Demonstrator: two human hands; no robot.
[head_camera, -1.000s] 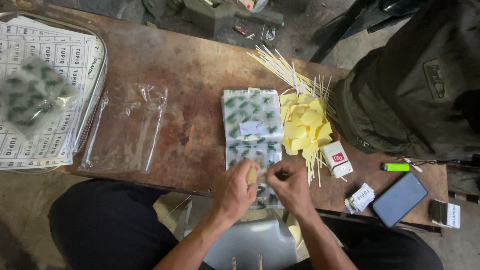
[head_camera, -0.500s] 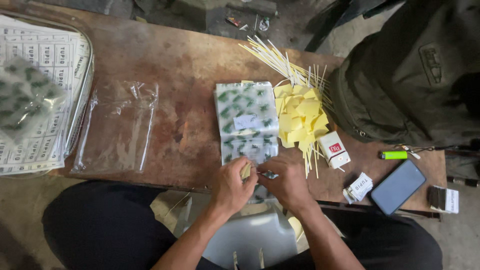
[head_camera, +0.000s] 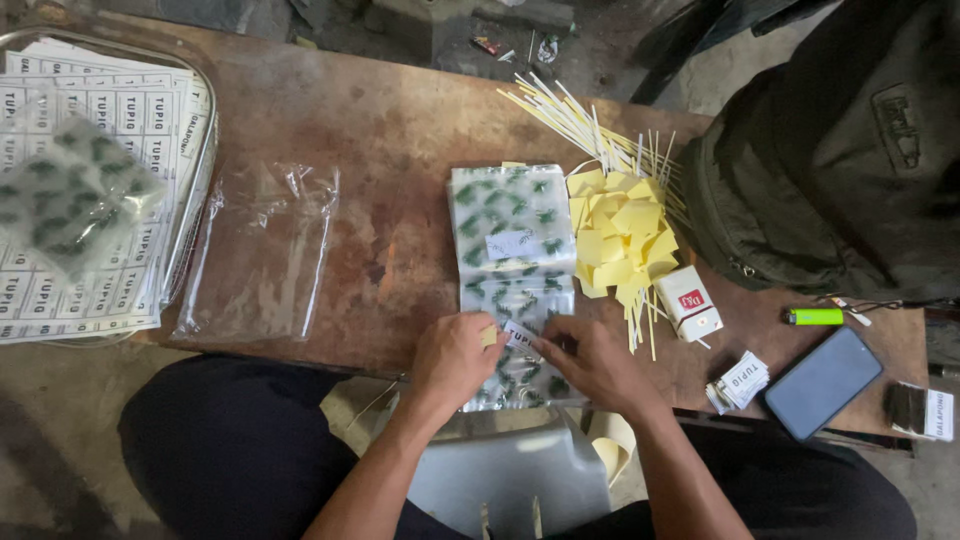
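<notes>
Both my hands meet at the near edge of a brown table (head_camera: 400, 130). My left hand (head_camera: 455, 357) and my right hand (head_camera: 590, 362) pinch a small white printed label (head_camera: 518, 334) between their fingertips, over the near one of two green-patterned plastic packets (head_camera: 515, 300). A yellowish scrap shows at my left fingertips. The far packet (head_camera: 508, 215) carries a white label stuck on its middle.
A heap of yellow paper squares (head_camera: 620, 240) and thin pale sticks (head_camera: 570, 115) lies right of the packets. Further right: a small white and red box (head_camera: 688, 302), label stack (head_camera: 740, 380), green lighter (head_camera: 815, 316), phone (head_camera: 822, 382), dark backpack (head_camera: 840, 160). Empty clear bags (head_camera: 260, 250) and a tray of label sheets (head_camera: 90, 180) lie left.
My hands have stayed together at the near packet, shifting slightly; a white label now shows between the fingertips. The camera view has drifted a little.
</notes>
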